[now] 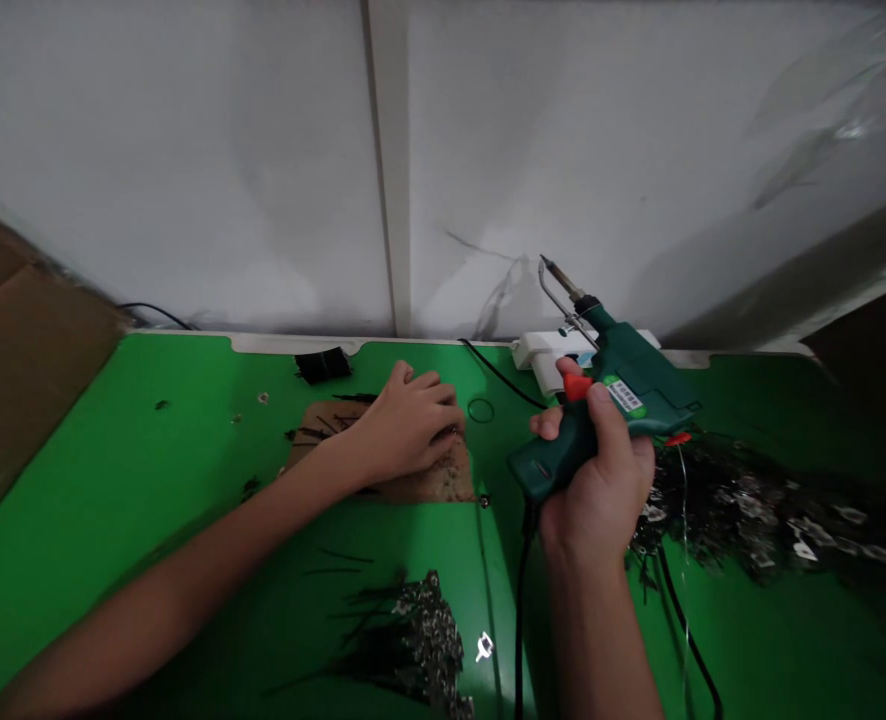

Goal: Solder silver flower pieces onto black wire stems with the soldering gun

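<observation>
My right hand (pixel 600 480) is wrapped around the handle of a green soldering gun (pixel 638 375), a finger near its red trigger. The gun's metal tip points up and left, above the table, and solder wire trails from its rear. My left hand (pixel 413 425) rests over a brown board (pixel 443 485) with curled fingers pressed down at its right side. Whatever those fingers hold is hidden. Several thin black wires (pixel 319 435) lie across the board's left part. Below it is a pile of black wires with small metal terminals (pixel 432 640).
A larger heap of wires with metal pieces (pixel 758 510) spreads at the right. A black wire bundle (pixel 323 365) lies at the back, and a white power strip (pixel 548 355) stands by the wall. One loose metal terminal (pixel 484 647) lies in front. A cardboard box (pixel 23 340) borders the left.
</observation>
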Demonstrator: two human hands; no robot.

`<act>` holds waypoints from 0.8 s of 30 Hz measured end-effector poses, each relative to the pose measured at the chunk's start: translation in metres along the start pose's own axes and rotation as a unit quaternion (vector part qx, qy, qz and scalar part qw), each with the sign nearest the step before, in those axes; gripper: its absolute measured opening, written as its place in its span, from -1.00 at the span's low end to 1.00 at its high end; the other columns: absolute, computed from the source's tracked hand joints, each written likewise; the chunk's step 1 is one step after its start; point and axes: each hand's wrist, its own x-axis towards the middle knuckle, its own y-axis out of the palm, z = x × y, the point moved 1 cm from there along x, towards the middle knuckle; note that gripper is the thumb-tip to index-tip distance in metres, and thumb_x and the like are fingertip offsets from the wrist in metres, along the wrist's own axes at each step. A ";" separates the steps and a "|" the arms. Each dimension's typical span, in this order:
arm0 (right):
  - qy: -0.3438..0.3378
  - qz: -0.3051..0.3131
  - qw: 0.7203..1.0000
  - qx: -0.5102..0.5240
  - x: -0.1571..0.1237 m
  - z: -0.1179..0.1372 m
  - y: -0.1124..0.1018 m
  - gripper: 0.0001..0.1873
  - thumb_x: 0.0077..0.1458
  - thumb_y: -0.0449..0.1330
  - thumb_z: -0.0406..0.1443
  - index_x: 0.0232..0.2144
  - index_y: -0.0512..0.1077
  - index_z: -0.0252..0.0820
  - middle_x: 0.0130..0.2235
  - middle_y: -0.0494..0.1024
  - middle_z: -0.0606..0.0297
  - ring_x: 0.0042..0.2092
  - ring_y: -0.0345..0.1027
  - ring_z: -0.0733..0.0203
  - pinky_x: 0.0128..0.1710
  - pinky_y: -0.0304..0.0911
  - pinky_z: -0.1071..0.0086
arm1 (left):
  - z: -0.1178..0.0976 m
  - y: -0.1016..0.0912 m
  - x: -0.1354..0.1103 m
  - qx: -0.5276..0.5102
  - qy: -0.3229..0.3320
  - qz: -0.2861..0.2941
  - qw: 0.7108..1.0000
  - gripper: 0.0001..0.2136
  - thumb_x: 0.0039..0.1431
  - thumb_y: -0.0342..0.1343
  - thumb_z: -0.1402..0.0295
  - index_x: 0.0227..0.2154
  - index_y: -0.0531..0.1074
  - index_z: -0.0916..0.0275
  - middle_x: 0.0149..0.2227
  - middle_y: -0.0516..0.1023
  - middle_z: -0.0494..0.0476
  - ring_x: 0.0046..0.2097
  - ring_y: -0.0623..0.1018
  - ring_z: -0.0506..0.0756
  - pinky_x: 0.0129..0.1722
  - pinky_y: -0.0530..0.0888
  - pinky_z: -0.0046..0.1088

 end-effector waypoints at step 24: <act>0.002 -0.005 1.000 0.008 0.000 -0.002 0.000 -0.72 0.00 0.38 -0.22 -0.25 0.44 -0.19 -0.14 0.65 0.20 -0.60 0.23 0.43 -0.59 0.19 0.44 | 0.015 -0.017 -0.002 -0.058 -0.042 -0.005 0.997 -0.83 0.39 0.03 0.36 -0.15 0.53 0.18 -0.16 0.61 0.11 -0.11 0.50 0.14 -0.15 0.14 -0.29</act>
